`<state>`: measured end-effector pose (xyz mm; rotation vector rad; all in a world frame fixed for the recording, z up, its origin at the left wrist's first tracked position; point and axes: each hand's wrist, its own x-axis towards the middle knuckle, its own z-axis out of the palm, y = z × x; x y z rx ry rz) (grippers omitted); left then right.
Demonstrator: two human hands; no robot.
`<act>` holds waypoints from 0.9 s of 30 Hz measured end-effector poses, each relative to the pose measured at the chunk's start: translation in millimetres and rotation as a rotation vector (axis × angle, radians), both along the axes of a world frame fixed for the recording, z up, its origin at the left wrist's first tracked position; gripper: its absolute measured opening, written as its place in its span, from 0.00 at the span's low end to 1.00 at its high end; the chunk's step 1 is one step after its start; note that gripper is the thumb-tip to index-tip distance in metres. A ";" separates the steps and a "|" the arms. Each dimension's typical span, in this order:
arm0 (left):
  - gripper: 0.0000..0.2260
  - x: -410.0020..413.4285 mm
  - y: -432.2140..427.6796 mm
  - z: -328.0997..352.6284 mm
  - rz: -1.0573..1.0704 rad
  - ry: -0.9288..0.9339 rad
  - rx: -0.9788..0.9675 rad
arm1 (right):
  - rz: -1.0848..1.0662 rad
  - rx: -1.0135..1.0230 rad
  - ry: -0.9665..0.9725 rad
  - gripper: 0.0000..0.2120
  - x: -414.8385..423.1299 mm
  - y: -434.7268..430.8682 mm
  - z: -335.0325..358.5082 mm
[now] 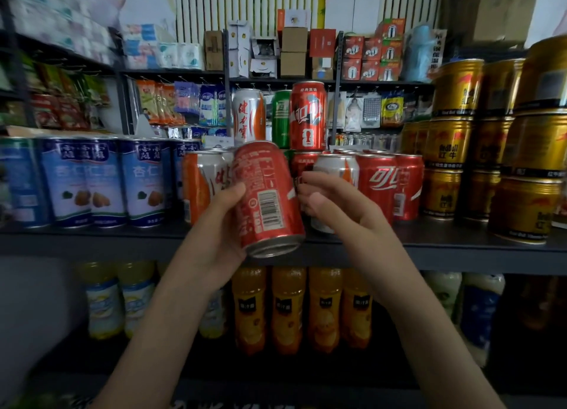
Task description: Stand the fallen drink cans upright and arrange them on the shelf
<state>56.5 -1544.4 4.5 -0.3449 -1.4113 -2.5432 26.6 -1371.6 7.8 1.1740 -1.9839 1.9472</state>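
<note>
glossy metal red can (267, 198) at frame centre, bare silvery base; matt dark shelf (92, 239) board; lower-centre orange bottles (287, 309) of shiny plastic.

One head-worn wide-angle camera faces the shelf (92, 242) squarely from near, tilted slightly downward.

Small grocery shop. Dark metal shelf (92, 243) stocked w/ rows of drink cans (377, 187), juice bottles (287, 310) below, snack pkts (153, 104) hung on pegs, boxed goods (294, 51) up top.
</note>
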 end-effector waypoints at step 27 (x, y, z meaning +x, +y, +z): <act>0.05 -1.8 60.5 -1.2 0.479 0.286 -0.860 | -0.244 -0.172 -0.053 0.17 6.5 81.1 8.0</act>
